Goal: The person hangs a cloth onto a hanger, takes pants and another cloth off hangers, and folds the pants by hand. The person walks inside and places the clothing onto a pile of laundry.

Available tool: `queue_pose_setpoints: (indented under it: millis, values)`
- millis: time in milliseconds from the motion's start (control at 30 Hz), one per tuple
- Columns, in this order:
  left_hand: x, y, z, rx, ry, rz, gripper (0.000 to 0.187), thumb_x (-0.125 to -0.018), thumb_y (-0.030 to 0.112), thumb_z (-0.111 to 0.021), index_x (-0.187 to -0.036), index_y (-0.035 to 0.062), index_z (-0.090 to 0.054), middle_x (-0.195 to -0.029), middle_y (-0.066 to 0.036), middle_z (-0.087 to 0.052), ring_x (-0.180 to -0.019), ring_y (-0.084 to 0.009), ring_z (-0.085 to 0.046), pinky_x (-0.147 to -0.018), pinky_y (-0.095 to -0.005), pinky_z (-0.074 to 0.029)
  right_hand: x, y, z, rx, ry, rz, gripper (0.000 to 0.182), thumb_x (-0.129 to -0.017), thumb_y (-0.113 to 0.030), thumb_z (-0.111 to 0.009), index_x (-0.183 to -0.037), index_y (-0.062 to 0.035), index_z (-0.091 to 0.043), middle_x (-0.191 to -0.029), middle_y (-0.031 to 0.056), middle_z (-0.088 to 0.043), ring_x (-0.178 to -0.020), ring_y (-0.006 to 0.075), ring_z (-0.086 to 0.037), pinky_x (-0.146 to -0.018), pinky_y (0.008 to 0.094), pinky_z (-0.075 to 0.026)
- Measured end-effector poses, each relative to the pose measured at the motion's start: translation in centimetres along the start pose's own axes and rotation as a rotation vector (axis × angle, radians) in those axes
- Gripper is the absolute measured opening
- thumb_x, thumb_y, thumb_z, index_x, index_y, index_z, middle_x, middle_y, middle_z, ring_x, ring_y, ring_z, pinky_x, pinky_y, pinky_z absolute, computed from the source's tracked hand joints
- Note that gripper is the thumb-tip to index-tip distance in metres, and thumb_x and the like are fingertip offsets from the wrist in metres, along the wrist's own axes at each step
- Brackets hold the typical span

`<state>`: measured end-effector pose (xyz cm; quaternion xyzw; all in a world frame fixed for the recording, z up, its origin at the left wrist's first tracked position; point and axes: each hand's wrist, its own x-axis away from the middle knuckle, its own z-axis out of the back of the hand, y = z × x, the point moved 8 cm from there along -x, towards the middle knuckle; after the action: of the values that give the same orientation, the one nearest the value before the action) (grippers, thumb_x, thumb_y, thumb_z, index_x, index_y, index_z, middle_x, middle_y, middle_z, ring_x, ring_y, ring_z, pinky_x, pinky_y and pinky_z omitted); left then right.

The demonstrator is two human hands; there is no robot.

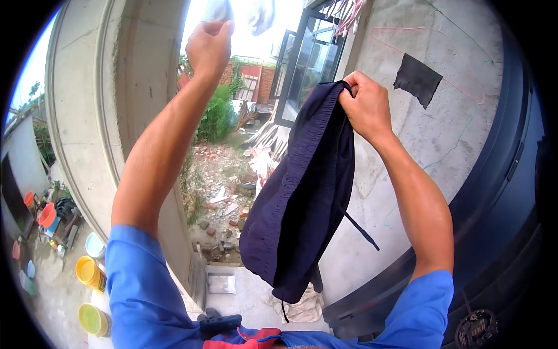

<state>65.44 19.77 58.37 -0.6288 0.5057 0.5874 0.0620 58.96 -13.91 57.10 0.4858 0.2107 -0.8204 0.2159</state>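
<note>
right hand [363,104] fingers clenched on navy shorts [305,198] waistband; shorts hang below. left hand [208,46] grips pale cloth [244,13], possibly hanging. yellow buckets [90,272] contents unclear.

The floor [244,302] is seen down at 6 o'clock, with a white bag [221,284] and crumpled cloth [302,308] laid on it.

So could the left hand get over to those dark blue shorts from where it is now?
Probably yes. The left hand is raised, gripping pale cloth overhead, and nothing lies between it and the dark blue shorts hanging from the right hand. It would have to let go first.
</note>
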Motion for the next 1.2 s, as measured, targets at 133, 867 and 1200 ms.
queue_pose_setpoints:
  millis: [133,867,1200]
  values:
    - [-6.7,-10.5,-1.6,0.146,0.025,0.282,0.094,-0.081,0.045,-0.083,-0.149,-0.0007,-0.037,-0.124,-0.023,-0.062,-0.090,-0.0260,-0.069,-0.077,-0.0386,-0.054,0.2,-1.1,-1.3,-0.045,-0.010,0.005,0.017,-0.084,-0.014,-0.065,-0.092,0.0009,-0.069,-0.074,0.0164,-0.069,-0.069,0.0307,-0.069,-0.069,0.0394,-0.054]
    - [2.5,7.4,-1.4,0.028,-0.076,-0.245,0.121,-0.069,0.048,-0.091,-0.148,-0.0160,-0.025,-0.144,-0.037,-0.040,-0.137,-0.0450,-0.041,-0.116,-0.0467,-0.035,-2.1,-5.6,-6.0,0.008,-0.077,0.073,0.032,-0.080,-0.014,-0.065,-0.110,-0.0022,-0.066,-0.078,0.0231,-0.068,-0.079,0.0404,-0.069,-0.076,0.0467,-0.054]
    - [0.6,6.7,-4.2,0.071,-0.216,-0.202,0.044,-0.085,0.038,-0.075,-0.105,-0.0004,-0.077,-0.085,-0.014,-0.077,-0.081,-0.0248,-0.074,-0.077,-0.0366,-0.055,-5.3,-7.5,-6.6,-0.041,-0.092,0.214,0.077,-0.079,-0.016,-0.062,-0.151,-0.0032,-0.038,-0.087,0.0230,-0.069,-0.088,0.0387,-0.069,-0.084,0.0446,-0.053]
